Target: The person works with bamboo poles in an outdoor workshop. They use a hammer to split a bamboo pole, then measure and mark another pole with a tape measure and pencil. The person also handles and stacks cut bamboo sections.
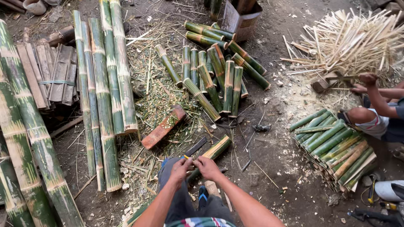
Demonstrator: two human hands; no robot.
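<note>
- Your left hand point(181, 167) curls closed around the near part of a short green bamboo section point(212, 152), with something small and yellow-tipped point(185, 157) poking out above the fingers; what it is, you cannot tell.
- Your right hand point(208, 167) closes over the same section just beside the left. The smooth round piece slants away to the far right across your knee, its pale cut end facing out.
- Just beyond, a flat reddish slab point(163, 127) lies on the dirt among dry, stringy shavings.
- To the right, split green bamboo strips point(334, 145) are stacked in a neat pile, beside another person's arm point(378, 98).
- On the left, long, mottled bamboo poles point(105, 96) lie side by side.
- Farther off, short round bamboo sections point(214, 75) sit in a loose heap; far right, pale thin splints point(353, 40) bristle in a pile.
</note>
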